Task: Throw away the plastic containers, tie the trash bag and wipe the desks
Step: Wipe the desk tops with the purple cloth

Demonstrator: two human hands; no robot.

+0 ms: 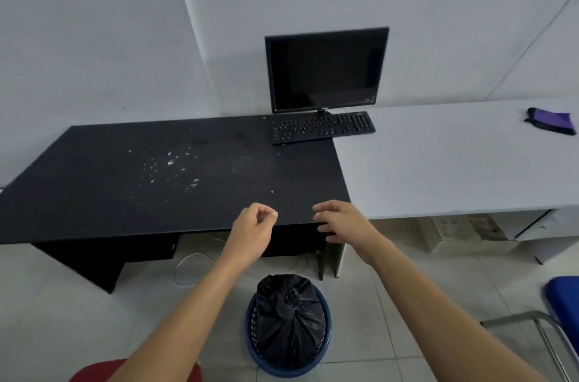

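The black desk [94, 193] is seen at ten o'clock, the white desk [438, 162] at two. The knotted trash bag [289, 319] (in a blue basket [282, 370]) is set at six. The left hand [250, 231] is held clenched, empty; the right hand [341, 222] is slackened.

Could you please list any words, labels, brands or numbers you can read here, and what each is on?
None can be read.
On the monitor: a small mark on the lower bezel, too small to read.
On the keyboard: key legends, too small to read.
On the cardboard box under the white desk: printed marks, blurred.
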